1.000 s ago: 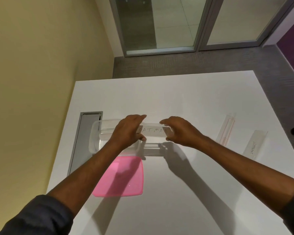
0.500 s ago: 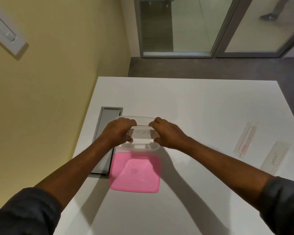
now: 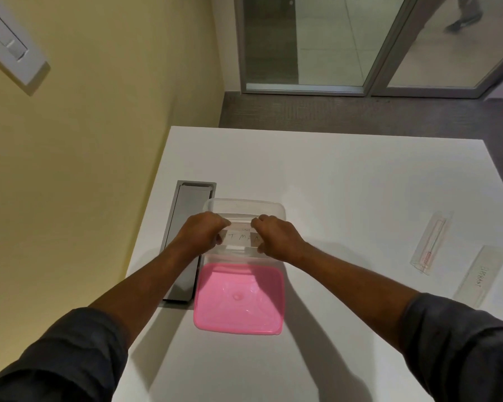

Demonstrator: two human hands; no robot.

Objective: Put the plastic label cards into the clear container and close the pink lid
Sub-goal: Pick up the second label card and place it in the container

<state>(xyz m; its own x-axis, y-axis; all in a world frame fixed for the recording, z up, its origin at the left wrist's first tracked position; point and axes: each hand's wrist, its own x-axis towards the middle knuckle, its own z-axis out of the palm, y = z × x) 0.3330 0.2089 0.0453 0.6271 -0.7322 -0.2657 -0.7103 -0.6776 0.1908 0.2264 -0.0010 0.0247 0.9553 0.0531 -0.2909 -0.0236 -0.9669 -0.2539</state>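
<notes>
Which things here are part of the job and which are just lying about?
Job: held card, both hands, left and right, gripping its ends; container; pink lid; two cards on the table, and.

Lying about: grey table hatch; wall switch.

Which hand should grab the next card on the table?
The right hand, probably. Both loose cards, the pink-lined card and the lettered card, lie on the table's right side, far from the left hand.
</notes>
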